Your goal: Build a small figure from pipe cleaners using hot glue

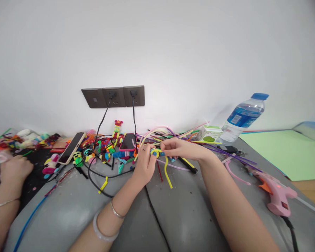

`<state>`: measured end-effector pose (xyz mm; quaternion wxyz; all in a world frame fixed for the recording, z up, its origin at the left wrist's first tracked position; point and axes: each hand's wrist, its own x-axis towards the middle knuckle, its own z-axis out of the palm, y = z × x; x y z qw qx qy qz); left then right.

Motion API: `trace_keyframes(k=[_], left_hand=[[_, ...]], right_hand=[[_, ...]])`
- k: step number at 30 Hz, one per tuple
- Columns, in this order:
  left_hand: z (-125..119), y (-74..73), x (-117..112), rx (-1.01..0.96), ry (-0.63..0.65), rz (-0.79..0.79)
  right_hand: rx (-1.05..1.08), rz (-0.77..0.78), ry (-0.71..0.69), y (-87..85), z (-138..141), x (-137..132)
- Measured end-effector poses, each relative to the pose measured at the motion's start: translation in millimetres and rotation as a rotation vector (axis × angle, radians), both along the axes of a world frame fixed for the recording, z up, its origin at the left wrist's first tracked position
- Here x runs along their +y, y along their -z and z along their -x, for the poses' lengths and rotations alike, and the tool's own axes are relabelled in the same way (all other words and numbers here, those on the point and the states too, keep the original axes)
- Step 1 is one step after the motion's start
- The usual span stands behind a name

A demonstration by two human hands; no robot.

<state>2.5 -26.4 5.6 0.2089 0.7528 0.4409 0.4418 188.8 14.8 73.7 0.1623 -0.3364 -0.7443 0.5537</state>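
Between my two hands is a small coil of yellow pipe cleaner (167,171) with blue at its middle; one yellow end curves down toward the table. My left hand (145,163) pinches the coil from the left, fingers closed. From the right, my right hand (180,147) grips the yellow strand beside the coil between thumb and fingertips. Behind my hands lie many loose pipe cleaners (157,130) in pink, yellow, purple and black. A phone with a pink edge (127,141) lies just left of my left hand.
A pink glue gun (278,196) rests at right, its cord trailing off. A tilted water bottle (243,117) and small box (209,133) stand near the wall. Black cables (153,210) cross the table. Several pipe-cleaner figures (78,159) and another person's hand (17,170) are at left.
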Motion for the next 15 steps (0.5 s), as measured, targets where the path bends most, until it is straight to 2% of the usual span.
trace_keyframes(k=[7,11,15], left_hand=[[0.1,-1.7,-1.3,0.02,0.058,-0.002],[0.8,-0.6,-0.1,-0.002,0.039,0.006],[-0.1,1.8,1.0,-0.06,-0.016,0.036]], right_hand=[[0.022,0.058,0.032,2.2,-8.5,2.6],[0.024,0.075,0.131,0.6,-23.8,5.0],[-0.071,0.019,0.251,6.3,-38.2,10.9]])
